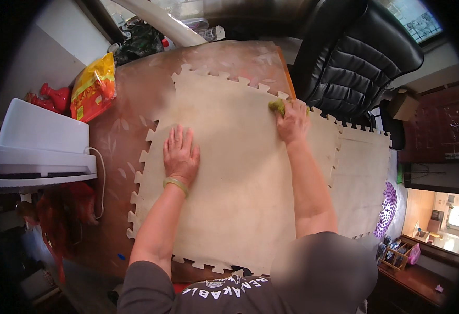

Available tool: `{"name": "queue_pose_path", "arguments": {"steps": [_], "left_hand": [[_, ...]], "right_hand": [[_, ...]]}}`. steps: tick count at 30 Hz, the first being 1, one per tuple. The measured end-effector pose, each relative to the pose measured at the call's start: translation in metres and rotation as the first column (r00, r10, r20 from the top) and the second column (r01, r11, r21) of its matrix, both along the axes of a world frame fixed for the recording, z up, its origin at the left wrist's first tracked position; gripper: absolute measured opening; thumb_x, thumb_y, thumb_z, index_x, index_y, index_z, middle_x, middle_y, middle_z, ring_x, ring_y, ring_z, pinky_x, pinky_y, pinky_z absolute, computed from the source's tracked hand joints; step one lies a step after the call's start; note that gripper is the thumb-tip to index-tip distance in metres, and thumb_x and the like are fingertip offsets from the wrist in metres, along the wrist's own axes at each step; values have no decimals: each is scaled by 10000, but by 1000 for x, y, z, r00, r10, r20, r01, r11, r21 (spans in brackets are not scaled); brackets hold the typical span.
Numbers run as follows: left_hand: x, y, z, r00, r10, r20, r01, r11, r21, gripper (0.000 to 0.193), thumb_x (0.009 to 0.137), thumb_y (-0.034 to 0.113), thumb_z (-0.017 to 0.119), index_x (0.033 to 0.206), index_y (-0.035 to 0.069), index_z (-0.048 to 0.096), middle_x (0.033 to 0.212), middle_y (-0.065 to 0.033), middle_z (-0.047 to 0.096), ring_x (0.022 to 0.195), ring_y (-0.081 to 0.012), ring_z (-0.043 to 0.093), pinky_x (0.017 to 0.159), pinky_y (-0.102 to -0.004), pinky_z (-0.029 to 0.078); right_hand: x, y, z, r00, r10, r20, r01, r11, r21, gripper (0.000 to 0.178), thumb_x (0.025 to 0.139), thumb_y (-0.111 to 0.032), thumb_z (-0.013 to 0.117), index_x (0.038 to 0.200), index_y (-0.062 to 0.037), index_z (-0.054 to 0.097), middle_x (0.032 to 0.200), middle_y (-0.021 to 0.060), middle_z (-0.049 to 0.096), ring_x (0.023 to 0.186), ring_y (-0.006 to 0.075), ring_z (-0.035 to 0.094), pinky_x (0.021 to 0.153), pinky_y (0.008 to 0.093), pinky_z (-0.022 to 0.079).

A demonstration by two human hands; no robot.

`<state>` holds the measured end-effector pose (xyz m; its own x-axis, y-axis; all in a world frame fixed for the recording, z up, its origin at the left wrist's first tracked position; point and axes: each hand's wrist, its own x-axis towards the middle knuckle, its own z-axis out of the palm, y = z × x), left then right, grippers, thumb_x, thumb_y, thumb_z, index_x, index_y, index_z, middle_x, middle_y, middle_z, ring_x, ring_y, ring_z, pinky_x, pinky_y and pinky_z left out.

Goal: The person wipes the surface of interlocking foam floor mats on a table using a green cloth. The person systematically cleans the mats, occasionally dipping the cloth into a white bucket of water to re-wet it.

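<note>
A large beige foam mat (234, 172) with interlocking toothed edges lies flat on a brown table (130, 99). My left hand (180, 155) rests palm down on the mat's left part, fingers together and flat, with a pale bangle at the wrist. My right hand (292, 124) is at the mat's far right corner, closed on a small green cloth or sponge (277, 106) pressed against the mat. A second mat piece (363, 178) joins the first on the right.
A black padded office chair (355, 57) stands behind the table's far right corner. A yellow and red bag (93, 86) and red objects (57, 97) sit at the table's far left. A white box-shaped appliance (41, 141) with a cable stands to the left.
</note>
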<state>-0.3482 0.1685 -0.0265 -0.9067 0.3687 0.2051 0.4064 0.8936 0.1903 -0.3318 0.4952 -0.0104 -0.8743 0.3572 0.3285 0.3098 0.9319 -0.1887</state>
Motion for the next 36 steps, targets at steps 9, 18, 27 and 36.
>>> {"name": "queue_pose_path", "arguments": {"steps": [9, 18, 27, 36], "left_hand": [[1, -2, 1, 1000, 13, -19, -13, 1000, 7, 506, 862, 241, 609, 1349, 140, 513, 1482, -113, 401, 1381, -297, 350, 1129, -442, 277], [-1, -4, -7, 999, 8, -35, -8, 1000, 19, 495, 877, 268, 570, 1349, 125, 524, 1490, -114, 395, 1383, -303, 350, 1134, -452, 266], [-3, -7, -5, 998, 13, -56, -7, 995, 102, 465, 887, 250, 555, 1329, 110, 527, 1466, -126, 422, 1375, -298, 362, 1124, -450, 279], [2, -7, -2, 999, 16, -37, -10, 987, 163, 456, 884, 250, 567, 1312, 98, 534, 1459, -130, 430, 1371, -294, 365, 1127, -436, 278]], "right_hand": [[144, -67, 11, 990, 111, 90, -109, 994, -26, 493, 723, -180, 742, 1183, -84, 594, 1201, 90, 535, 1134, 306, 500, 826, 459, 467], [34, -4, -4, 997, -58, 52, 50, 990, 132, 338, 763, -204, 711, 1083, -116, 642, 1113, 78, 591, 1059, 306, 538, 840, 420, 479], [64, -64, 4, 998, 4, 67, -10, 996, 84, 353, 793, -242, 707, 1100, -82, 640, 1141, 112, 582, 1073, 330, 526, 896, 441, 446], [197, -166, 19, 919, 382, 99, -374, 923, -90, 560, 618, -87, 708, 1174, -79, 637, 1210, 117, 568, 1102, 330, 529, 862, 441, 464]]}}
